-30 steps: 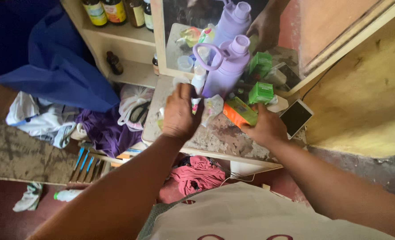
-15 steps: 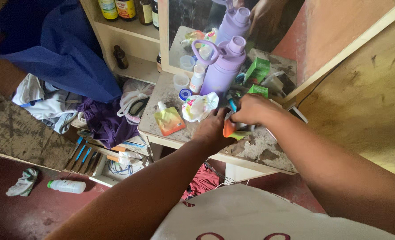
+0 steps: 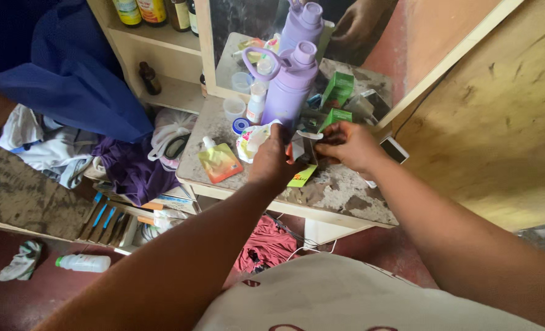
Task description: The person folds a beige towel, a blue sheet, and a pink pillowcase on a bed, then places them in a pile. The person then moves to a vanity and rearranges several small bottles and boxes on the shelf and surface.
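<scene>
Small carton (image 3: 303,160) is pinched between left hand (image 3: 271,160) and right hand (image 3: 348,146) over the counter (image 3: 346,196), just near the purple bottle (image 3: 289,89).

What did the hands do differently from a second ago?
The left hand left the shelf top and came across to meet the right hand. Both now grip one small orange and green packet and lift it off the shelf top; a second ago the right hand held it alone. The purple bottle, orange pouch and green boxes stayed put.
</scene>
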